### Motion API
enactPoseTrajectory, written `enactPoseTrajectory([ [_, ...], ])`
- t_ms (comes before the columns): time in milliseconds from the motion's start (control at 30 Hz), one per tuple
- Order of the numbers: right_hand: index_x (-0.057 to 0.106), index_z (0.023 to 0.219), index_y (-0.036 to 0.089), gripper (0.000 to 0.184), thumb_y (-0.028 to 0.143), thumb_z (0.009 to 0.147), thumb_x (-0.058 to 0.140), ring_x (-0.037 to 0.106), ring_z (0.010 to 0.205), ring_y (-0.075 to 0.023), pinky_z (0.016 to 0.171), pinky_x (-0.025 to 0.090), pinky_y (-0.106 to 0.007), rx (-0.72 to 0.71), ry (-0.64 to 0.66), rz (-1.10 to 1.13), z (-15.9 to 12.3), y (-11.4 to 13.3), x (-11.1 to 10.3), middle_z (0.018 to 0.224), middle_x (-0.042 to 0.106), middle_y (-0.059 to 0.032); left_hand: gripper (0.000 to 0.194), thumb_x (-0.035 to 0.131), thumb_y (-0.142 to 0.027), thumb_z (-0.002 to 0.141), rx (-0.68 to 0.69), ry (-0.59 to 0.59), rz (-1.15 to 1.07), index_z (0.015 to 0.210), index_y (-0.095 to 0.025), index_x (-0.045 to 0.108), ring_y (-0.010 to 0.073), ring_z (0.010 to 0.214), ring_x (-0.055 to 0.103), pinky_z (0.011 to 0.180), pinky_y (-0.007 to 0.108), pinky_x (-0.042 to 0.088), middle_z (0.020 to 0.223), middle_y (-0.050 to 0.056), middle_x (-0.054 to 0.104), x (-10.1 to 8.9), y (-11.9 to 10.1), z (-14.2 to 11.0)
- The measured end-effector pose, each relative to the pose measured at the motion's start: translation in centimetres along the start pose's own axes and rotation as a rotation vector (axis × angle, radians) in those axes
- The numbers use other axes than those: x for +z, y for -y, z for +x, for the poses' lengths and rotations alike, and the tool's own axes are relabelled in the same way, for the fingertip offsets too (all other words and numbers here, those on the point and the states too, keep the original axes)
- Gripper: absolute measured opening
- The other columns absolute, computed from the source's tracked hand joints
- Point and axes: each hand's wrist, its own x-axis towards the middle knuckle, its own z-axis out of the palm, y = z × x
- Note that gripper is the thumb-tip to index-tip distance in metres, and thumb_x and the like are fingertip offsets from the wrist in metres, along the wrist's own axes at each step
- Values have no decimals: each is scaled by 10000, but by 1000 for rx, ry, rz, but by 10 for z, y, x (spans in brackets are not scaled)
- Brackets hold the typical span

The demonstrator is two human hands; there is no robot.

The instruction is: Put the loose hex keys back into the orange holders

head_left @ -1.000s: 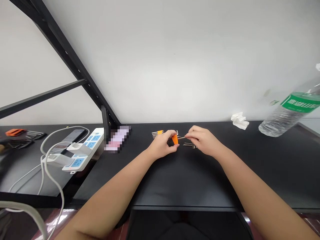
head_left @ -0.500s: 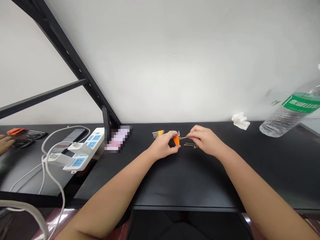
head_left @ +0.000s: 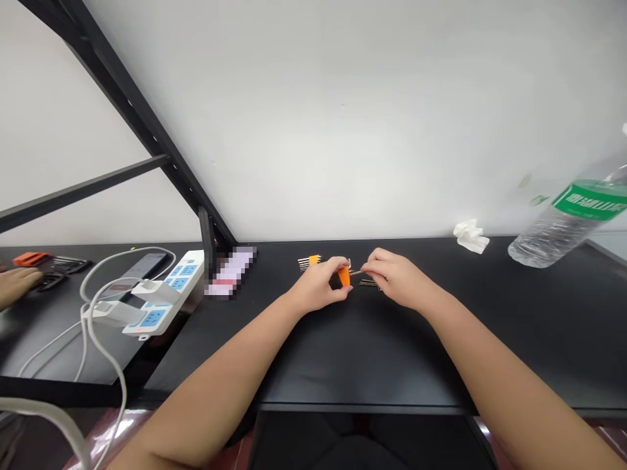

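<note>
My left hand [head_left: 319, 285] grips an orange hex key holder [head_left: 345, 277] between thumb and fingers, just above the black table. Pinched in my right hand [head_left: 396, 277] is a thin metal hex key [head_left: 356, 272], its far end at the holder's right side; I cannot tell how deep it sits. Several loose hex keys [head_left: 368, 283] lie on the table below, partly hidden by my right hand. Behind my left hand lies another orange piece [head_left: 314, 260] with several metal keys or bits [head_left: 304, 264] sticking out leftward.
A water bottle [head_left: 563, 228] and crumpled tissue [head_left: 471, 235] are at the right. Leftward are a blurred-out flat item [head_left: 232, 271], a white power strip [head_left: 166, 294] with cables, a phone [head_left: 142, 271], and a black frame [head_left: 112, 85]. Another person's hand [head_left: 18, 284] rests by orange and black tools.
My right hand has moved slightly left toward the orange holder with the hex key, covering more of the loose keys. The other person's hand at far left has moved right.
</note>
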Motion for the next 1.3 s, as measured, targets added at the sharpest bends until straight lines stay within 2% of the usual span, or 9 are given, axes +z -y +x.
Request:
enactPoseTrajectory([
  [200,714,996,232,260,112,992,483,576,765,-146,693,459,-289,-32,100,42,2,10,9,980,614,-43,515,748,-309,802,27,76,-49,1254,-252,507,221,1072,716,930,364,590,1163,53,720,4,-8,0],
  [333,603,912,204,145,98,956,514,557,780,-144,698,452,-277,33,67,138,6,7,22,951,588,-27,508,755,-287,793,9,28,-155,1227,-248,496,212,1088,710,975,375,586,1170,57,710,6,-8,0],
  [467,545,860,201,128,104,941,529,526,736,-140,684,422,-275,90,34,69,9,-3,30,907,562,-14,530,789,-283,765,-5,-12,-236,1206,-246,498,205,1088,706,1019,382,575,1139,56,704,6,-4,0],
  [600,584,926,203,62,149,944,561,530,724,-146,681,406,-283,183,25,-73,8,-13,24,931,579,-27,535,789,-294,760,-46,-10,-245,1209,-250,501,221,1109,703,982,382,596,1159,63,691,7,-3,-1],
  [700,646,936,211,72,181,935,581,574,775,-157,702,419,-283,268,120,-129,5,-22,12,983,616,-41,506,774,-310,770,-109,-32,-246,1194,-250,504,238,1134,696,879,355,624,1193,76,677,6,-2,-1],
  [833,702,850,213,112,200,907,606,616,840,-173,731,438,-279,338,263,-125,1,-35,1,978,659,-43,474,764,-298,780,-103,-65,-250,1175,-247,507,217,1102,700,950,376,607,1174,69,678,7,3,0],
  [967,716,834,207,121,164,876,611,618,782,-156,694,441,-264,365,339,-92,1,-41,2,971,676,-45,494,777,-313,780,-106,-60,-250,1190,-250,510,215,1116,692,999,391,593,1192,73,673,8,6,-1],
  [1200,615,675,196,128,93,699,688,560,567,-148,491,354,-263,487,308,-105,2,-42,8,806,664,-52,492,769,-318,788,-96,-64,-216,1202,-249,512,217,1120,688,982,390,601,1210,69,672,7,5,-1],
  [1300,580,698,203,130,103,721,660,561,584,-146,501,357,-253,479,259,-91,2,-40,5,767,647,-24,487,767,-313,791,-83,-78,-147,1207,-245,524,221,1131,685,1021,409,585,1203,69,684,6,6,0],
])
